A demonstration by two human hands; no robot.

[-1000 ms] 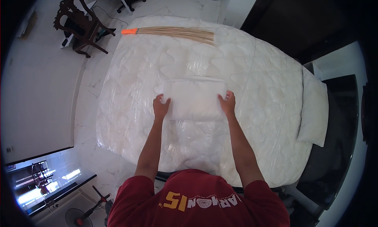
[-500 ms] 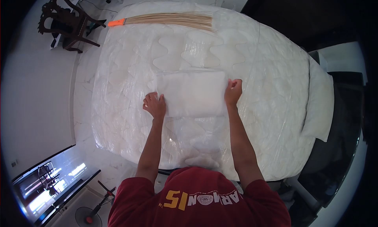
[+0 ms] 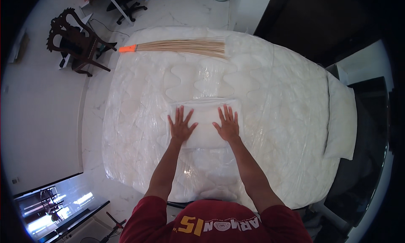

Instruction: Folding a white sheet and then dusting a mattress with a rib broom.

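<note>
A folded white cloth (image 3: 204, 125) lies as a neat rectangle on a white quilted mattress (image 3: 143, 116) wrapped in clear plastic. Flat on the cloth's left part rests my left hand (image 3: 182, 125), fingers spread. My right hand (image 3: 228, 124) presses the right part the same way, its palm down and fingers apart. Neither hand grips anything. Between the two thumbs a strip of the cloth shows. The far edge of the cloth, just past my fingertips, has a few layered folds.
A stick broom (image 3: 181, 47) with an orange handle lies along the mattress's far side. At the right edge sits a white pillow (image 3: 341, 118). A carved dark wooden chair (image 3: 78, 40) stands beyond the far left corner. A screen (image 3: 59, 211) glows at the lower left.
Both hands have left the cloth's side edges and moved inward onto its top. Their fingers, curled before, are now spread flat. The view has tilted up a little.
</note>
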